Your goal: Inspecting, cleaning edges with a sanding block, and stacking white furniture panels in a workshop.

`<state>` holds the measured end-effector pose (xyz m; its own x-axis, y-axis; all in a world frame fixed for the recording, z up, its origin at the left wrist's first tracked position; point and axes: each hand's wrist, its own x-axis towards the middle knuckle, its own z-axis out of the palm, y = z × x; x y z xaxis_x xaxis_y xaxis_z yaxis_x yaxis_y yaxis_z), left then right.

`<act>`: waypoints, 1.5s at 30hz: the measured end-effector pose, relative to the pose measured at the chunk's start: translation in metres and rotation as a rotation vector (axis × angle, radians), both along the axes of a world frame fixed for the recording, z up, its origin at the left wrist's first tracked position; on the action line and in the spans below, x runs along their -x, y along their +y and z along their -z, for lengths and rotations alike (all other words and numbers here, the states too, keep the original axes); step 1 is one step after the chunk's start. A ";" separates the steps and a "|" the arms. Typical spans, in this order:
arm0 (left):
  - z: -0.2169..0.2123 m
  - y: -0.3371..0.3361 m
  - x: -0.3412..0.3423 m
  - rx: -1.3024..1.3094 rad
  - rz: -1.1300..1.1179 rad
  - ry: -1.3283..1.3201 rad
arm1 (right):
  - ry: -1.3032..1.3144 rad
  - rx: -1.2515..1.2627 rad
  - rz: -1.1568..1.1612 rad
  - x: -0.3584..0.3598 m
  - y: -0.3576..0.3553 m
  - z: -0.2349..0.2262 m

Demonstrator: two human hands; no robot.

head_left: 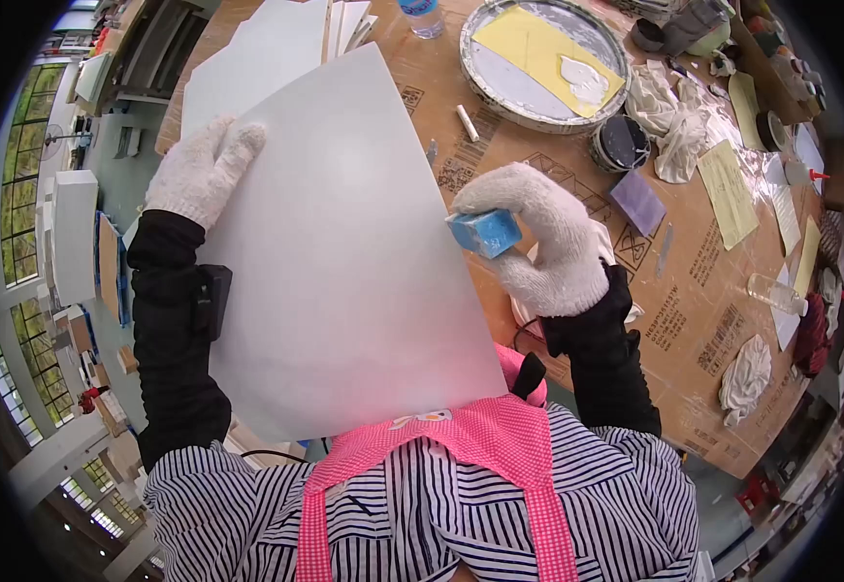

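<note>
A large table (679,398) covered in brown printed cardboard fills the right and upper part of the view. Next in size, a smooth white panel with straight sides (344,242) lies in front of the person, its upper end over the table and its lower end at the pink checked apron (485,427); whether the two touch I cannot tell. Beyond its upper left side lies a stack of flat white panels (257,58). A round grey-white tray with a smeared rim (509,85) sits further right, holding a yellow sheet (529,44) with a patch of white paste (587,82). The left hand (204,170), in a fluffy white glove, is at the panel's left edge, fingertips on its face; I cannot tell whether the thumb clamps from behind. The right hand (538,238), gloved alike, is beside the opposite edge, thumb facing the curled fingers. A crumpled white cloth (747,378) and a loose yellow sheet (730,194) lie to the right on the cardboard. Smaller are a black round tub (621,144) just beside the tray and a flat purple square (638,202) below it. The rectangular blue block (485,233) is clamped between the right thumb and fingers, right by the panel's edge. Smallest is a short white stick (468,123) near the tray.
</note>
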<state>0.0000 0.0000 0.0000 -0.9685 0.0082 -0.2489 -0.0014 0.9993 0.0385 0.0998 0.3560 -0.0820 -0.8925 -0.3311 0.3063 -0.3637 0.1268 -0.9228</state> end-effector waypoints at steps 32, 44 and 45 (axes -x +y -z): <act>-0.004 0.003 -0.005 0.013 0.009 0.016 | -0.034 0.070 0.049 -0.012 -0.001 0.015; -0.004 0.000 -0.005 0.018 0.007 0.020 | 0.025 0.080 0.020 -0.011 0.003 0.012; -0.004 0.000 -0.005 0.024 0.011 0.020 | 0.015 0.092 0.012 -0.011 0.003 0.012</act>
